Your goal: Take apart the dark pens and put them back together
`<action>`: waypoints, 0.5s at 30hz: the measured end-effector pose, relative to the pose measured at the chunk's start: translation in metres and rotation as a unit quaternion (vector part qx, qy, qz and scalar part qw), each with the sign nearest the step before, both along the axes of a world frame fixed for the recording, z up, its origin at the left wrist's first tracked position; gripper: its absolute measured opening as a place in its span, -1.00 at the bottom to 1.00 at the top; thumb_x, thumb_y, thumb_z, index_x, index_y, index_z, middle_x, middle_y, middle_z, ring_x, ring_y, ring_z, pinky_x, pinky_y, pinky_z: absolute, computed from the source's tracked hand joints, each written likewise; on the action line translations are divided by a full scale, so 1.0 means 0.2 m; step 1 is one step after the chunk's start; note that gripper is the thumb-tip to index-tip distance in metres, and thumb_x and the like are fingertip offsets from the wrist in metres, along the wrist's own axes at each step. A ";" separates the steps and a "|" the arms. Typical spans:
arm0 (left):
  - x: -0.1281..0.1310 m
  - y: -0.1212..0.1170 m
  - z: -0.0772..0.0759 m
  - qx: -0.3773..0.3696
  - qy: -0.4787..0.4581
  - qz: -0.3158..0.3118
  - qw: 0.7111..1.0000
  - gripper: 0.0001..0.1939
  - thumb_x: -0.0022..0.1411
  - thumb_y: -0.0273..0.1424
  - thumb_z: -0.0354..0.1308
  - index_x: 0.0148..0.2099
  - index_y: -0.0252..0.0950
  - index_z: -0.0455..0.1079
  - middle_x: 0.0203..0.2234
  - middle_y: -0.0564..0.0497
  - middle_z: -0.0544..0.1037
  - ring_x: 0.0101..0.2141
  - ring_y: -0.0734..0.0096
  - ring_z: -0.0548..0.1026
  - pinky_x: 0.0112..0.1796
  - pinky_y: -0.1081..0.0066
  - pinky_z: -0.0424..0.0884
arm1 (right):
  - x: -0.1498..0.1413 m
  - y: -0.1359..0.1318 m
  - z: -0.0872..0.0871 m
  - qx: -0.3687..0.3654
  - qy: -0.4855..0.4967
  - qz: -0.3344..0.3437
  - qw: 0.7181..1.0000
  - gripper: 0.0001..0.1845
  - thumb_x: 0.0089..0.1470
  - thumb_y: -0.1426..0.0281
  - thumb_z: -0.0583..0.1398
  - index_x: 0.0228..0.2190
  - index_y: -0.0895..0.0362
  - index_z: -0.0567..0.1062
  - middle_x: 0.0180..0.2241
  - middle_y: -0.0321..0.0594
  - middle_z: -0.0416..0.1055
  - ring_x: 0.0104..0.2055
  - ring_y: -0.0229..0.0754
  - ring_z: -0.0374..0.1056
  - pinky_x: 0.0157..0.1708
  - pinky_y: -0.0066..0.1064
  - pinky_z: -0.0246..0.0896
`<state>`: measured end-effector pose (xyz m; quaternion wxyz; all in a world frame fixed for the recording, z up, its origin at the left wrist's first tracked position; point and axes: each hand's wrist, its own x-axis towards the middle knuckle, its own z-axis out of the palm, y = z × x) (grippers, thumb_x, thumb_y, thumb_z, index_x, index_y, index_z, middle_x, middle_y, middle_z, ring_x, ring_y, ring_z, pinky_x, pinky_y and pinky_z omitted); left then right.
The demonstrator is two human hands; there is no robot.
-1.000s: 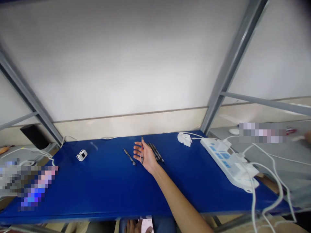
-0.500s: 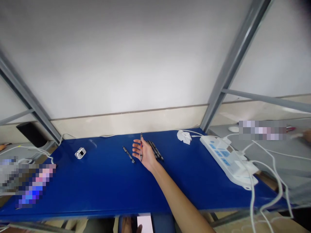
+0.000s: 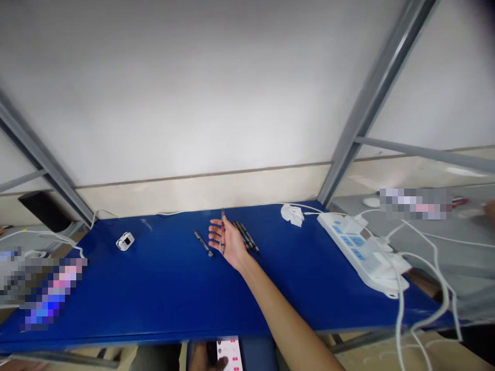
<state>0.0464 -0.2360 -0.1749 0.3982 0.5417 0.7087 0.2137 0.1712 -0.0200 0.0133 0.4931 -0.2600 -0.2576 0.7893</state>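
While the view tilted a little and the whole table (image 3: 135,299) slid slightly in it, my right hand (image 3: 232,243) kept the same pose: palm turned up and sideways, fingers loosely spread, one pen (image 3: 223,234) lying lengthwise along it, apparently steadied by the thumb. So nothing about the pen had advanced over that second. What did change was the phone (image 3: 231,354) below the near edge; its screen went from plain white to a list with red marks. What I took for my left hand (image 3: 200,356) was closed around it, thumb over the glass, though much was cut off.

A lone pen (image 3: 203,243) lay just left of my fingertips, and a row of pens (image 3: 249,239) was partly behind my hand. The back edge was near; the widest room stretched toward me, left of my forearm, with the power strip (image 3: 340,239) bounding the right.
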 end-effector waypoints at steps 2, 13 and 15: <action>-0.01 -0.02 -0.03 0.006 -0.004 0.005 1.000 -0.34 -0.12 -0.18 0.36 0.11 -0.18 0.58 0.10 -0.21 0.61 0.20 -0.29 0.50 0.19 0.01 0.46 | 0.00 0.00 0.00 0.001 -0.002 0.000 1.000 -0.62 0.37 0.04 0.18 -0.13 0.07 0.60 -0.29 -0.20 0.58 -0.35 -0.20 0.49 -0.33 -0.36 0.39; 0.04 0.05 0.01 -0.053 0.073 0.050 0.995 -0.59 0.22 -0.26 0.19 0.07 -0.26 0.58 -0.03 -0.26 0.67 0.14 -0.19 0.55 0.09 0.11 0.47 | -0.01 0.00 -0.01 0.006 0.003 0.004 1.000 -0.60 0.35 0.02 0.20 -0.14 0.08 0.59 -0.32 -0.21 0.57 -0.38 -0.20 0.46 -0.39 -0.37 0.38; 0.02 0.03 0.00 -0.042 0.073 0.040 0.996 -0.57 0.26 -0.23 0.13 0.09 -0.25 0.58 0.01 -0.26 0.65 0.18 -0.20 0.52 0.11 0.08 0.47 | -0.01 0.00 -0.02 0.019 0.009 0.005 1.000 -0.62 0.33 0.02 0.22 -0.16 0.08 0.58 -0.39 -0.27 0.50 -0.49 -0.27 0.35 -0.53 -0.43 0.25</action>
